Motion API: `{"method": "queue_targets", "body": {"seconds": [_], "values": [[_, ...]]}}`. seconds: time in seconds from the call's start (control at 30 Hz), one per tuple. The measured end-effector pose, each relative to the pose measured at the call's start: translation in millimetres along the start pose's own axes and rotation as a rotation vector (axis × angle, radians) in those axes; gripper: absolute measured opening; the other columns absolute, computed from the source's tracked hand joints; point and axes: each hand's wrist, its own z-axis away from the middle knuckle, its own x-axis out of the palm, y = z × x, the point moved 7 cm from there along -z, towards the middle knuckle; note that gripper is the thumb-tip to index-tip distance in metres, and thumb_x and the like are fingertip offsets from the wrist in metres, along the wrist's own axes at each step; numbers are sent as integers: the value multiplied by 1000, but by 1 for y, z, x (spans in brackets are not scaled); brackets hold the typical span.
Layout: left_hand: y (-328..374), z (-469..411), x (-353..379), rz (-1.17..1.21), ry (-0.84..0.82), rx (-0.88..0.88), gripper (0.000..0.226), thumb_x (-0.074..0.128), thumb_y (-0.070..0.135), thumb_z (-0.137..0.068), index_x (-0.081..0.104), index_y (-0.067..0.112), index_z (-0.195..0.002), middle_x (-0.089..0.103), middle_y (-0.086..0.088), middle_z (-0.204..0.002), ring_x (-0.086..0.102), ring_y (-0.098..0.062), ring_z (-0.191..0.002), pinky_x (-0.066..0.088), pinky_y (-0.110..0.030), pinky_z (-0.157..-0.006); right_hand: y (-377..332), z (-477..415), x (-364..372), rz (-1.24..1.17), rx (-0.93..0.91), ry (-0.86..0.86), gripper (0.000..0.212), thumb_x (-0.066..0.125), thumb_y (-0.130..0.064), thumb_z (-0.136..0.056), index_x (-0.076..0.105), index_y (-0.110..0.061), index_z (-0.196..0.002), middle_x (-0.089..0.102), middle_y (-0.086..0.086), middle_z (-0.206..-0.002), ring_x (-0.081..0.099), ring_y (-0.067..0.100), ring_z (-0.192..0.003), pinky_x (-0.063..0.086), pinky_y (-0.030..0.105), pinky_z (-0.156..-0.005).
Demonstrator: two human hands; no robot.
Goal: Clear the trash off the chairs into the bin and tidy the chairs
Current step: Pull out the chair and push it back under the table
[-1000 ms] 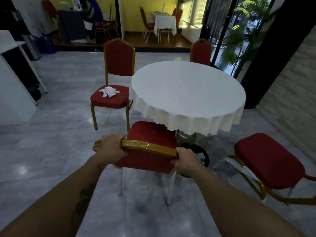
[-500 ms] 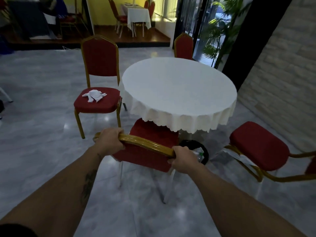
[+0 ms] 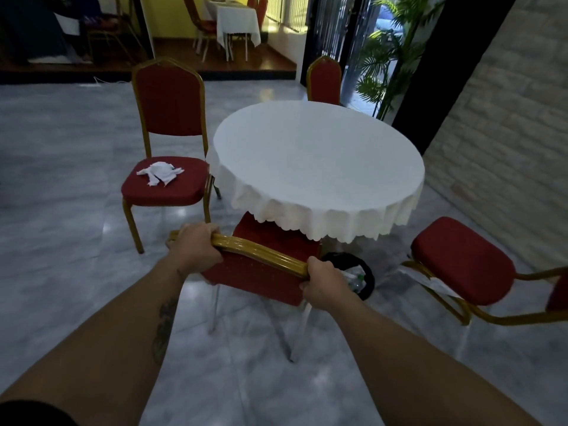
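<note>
Both hands are gripping the gold top rail of the near chair [image 3: 261, 272]; the left hand [image 3: 196, 245] is closing around its 9 o'clock end, the right hand [image 3: 319, 279] its 3 o'clock end. Its seat is sitting partly under the tablecloth [image 3: 316, 179]; white crumpled trash [image 3: 159, 173] is lying on the chair [image 3: 166, 142] at 10 o'clock, the bin [image 3: 353, 273] at 3 o'clock.

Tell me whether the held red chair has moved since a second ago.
Yes. The red gold-framed chair has slid forward; its seat now tucks further under the round white-clothed table.

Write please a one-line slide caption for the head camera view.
Both hands, left and right, grip the near chair at the round table; crumpled paper lies on another chair.
</note>
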Motion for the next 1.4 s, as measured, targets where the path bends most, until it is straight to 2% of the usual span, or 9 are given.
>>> {"method": "queue_targets", "body": {"seconds": [0.3, 0.43, 0.57, 0.7, 0.8, 0.87, 1.07, 1.27, 1.4], "values": [[-10, -8, -13, -41, 39, 3, 18, 70, 17, -58, 56, 23, -67, 58, 4, -71, 58, -24, -81, 53, -39, -73, -16, -12, 7, -54, -7, 7, 19, 60, -17, -88, 42, -17, -94, 42, 0, -83, 57, 33, -93, 45, 37, -71], [-6, -1, -13, -138, 71, 29, 16, 63, 18, -60, 52, 27, -68, 56, 8, -73, 56, -20, -79, 46, -53, -91, -12, -11, 12, -76, -4, 12, 20, 60, -15, -85, 43, -17, -96, 47, 4, -89, 54, 31, -88, 48, 39, -71], [13, 9, -18, -146, 55, 176, 16, 63, 12, -68, 58, 24, -78, 58, 6, -76, 60, -19, -78, 49, -33, -65, -10, -12, 10, -84, -13, -29, 19, 63, -18, -84, 49, -17, -97, 55, 7, -96, 58, 30, -89, 55, 43, -77], [31, 17, -22, -112, -33, 248, 13, 64, 19, -76, 63, 26, -87, 60, 9, -82, 58, -16, -80, 39, -23, -58, -2, -8, 3, -147, -33, -92, 23, 69, -25, -86, 55, -20, -104, 59, 5, -102, 61, 24, -89, 53, 36, -72], [56, 22, -19, -57, -116, 323, 19, 65, 26, -80, 67, 28, -99, 63, 9, -87, 60, -10, -78, 50, -27, -64, 11, 0, -5, -264, -28, -79, 36, 75, -24, -82, 57, -22, -114, 59, 3, -108, 61, 19, -90, 53, 31, -68], [77, 23, -14, -18, -154, 364, 21, 65, 30, -83, 68, 27, -104, 65, 10, -90, 62, -6, -81, 57, -31, -74, 26, 6, -15, -304, -32, -50, 47, 76, -24, -81, 57, -22, -123, 57, 3, -115, 60, 18, -95, 55, 31, -73], [164, 24, 7, 100, -140, 400, 17, 65, 23, -87, 70, 21, -103, 70, 5, -95, 67, -11, -90, 58, -32, -84, 114, 31, -75, -354, 27, 54, 41, 74, -25, -84, 57, -24, -121, 58, 3, -120, 59, 20, -106, 55, 39, -90], [328, 29, 51, 219, -146, 503, 12, 65, 21, -90, 72, 23, -99, 71, 5, -95, 68, -9, -85, 51, -18, -71, 263, 76, -164, -355, 98, 185, 45, 75, -24, -85, 57, -19, -127, 59, 1, -116, 59, 19, -105, 53, 33, -87], [455, 42, 93, 263, -148, 540, 12, 66, 20, -88, 73, 23, -97, 70, 7, -94, 67, -10, -85, 48, -17, -73, 377, 117, -218, -342, 142, 270, 43, 75, -26, -80, 61, -21, -121, 64, 3, -111, 61, 20, -101, 50, 30, -80]]}}
